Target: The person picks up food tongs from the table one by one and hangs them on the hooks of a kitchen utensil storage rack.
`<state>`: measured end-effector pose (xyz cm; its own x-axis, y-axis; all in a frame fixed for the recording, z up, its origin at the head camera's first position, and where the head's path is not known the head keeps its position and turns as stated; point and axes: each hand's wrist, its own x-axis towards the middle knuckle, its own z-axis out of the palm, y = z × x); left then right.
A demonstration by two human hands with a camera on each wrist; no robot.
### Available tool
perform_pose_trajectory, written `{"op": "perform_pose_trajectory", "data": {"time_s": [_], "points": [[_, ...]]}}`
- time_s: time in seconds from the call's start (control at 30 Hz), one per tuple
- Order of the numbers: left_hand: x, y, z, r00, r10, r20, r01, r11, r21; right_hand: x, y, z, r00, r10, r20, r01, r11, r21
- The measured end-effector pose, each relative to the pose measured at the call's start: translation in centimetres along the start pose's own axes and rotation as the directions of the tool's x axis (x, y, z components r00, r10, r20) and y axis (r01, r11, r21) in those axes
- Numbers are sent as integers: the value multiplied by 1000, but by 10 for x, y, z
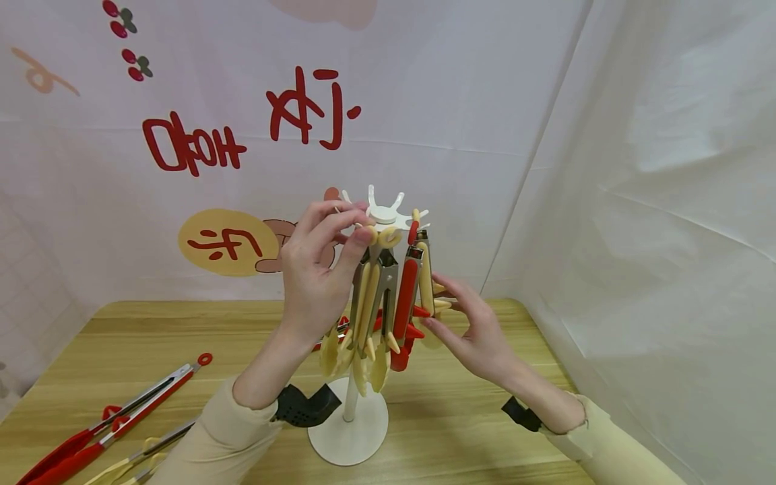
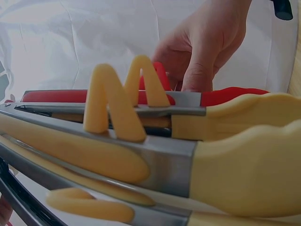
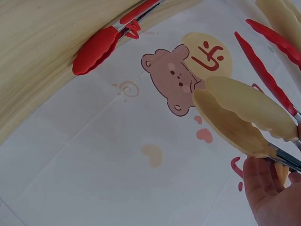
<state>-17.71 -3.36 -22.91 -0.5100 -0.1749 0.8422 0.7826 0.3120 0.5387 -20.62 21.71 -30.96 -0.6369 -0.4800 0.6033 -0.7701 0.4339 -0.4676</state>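
Note:
Several tongs hang from the hooks of a white stand (image 1: 383,215). My left hand (image 1: 318,269) is up at the hooks, thumb and forefinger pinching the ring end of cream tongs (image 1: 366,303). Their cream scalloped head (image 2: 244,169) fills the front of the left wrist view. On the stand's right side, my right hand (image 1: 475,337) holds another pair of cream tongs (image 1: 426,279) low on the arms. In the right wrist view, its fingers (image 3: 256,176) curl behind them, just below the spread cream head (image 3: 240,101). Red tongs (image 1: 406,296) hang between the two hands.
The stand's round white base (image 1: 348,438) rests on a wooden table (image 1: 485,431). At the left lie red tongs (image 1: 145,404) and cream tongs (image 1: 157,444). More red tongs (image 3: 96,49) lie on the table behind the stand. A printed white curtain (image 1: 455,101) hangs behind.

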Motion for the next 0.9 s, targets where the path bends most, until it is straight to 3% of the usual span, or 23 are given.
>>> {"op": "perform_pose_trajectory", "data": {"time_s": [0.5,0.9], "points": [[0,-1,0,1000,1,6,-1,1000,6,6,7,5,996,-77,-53,75,996,-41],[0,-3,1,1000,11,0,-11,1000,15,10,7,5,995,-84,-53,81,995,-60]]}}
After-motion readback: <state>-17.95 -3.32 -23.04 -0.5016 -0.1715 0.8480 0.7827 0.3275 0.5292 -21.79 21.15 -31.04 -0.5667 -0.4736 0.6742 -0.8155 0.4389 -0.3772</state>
